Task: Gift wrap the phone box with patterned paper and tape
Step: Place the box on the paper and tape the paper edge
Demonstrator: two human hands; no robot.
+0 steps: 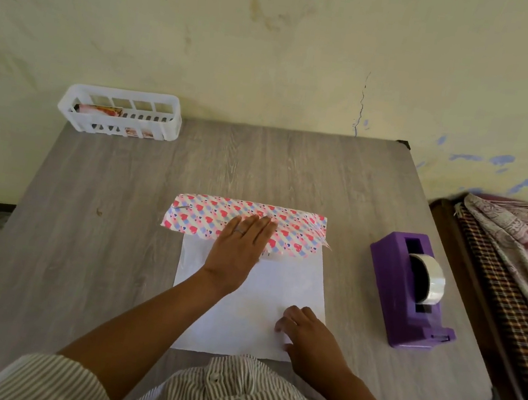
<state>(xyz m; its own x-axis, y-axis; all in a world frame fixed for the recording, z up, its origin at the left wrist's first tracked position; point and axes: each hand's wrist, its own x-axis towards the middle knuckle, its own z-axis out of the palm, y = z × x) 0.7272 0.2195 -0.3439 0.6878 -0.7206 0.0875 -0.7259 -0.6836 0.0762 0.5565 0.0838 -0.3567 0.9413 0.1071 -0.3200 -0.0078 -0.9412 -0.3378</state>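
heart-patterned paper [288, 232] folded over, white underside up, left hand [239, 246] fingers flat on it, right hand [309, 336] fingers curled loosely

A lived-in room of a home: a stained, cracked pale yellow plaster wall [275, 41] fills the upper frame, and a bed heaped with patterned maroon folded blankets [523, 245] stands at the right edge.

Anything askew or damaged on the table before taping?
One thing: the right end of the folded heart-patterned wrapping paper flares past the white underside, creased and uneven, beside the flat left hand. The purple tape dispenser and white slotted plastic basket look normal.
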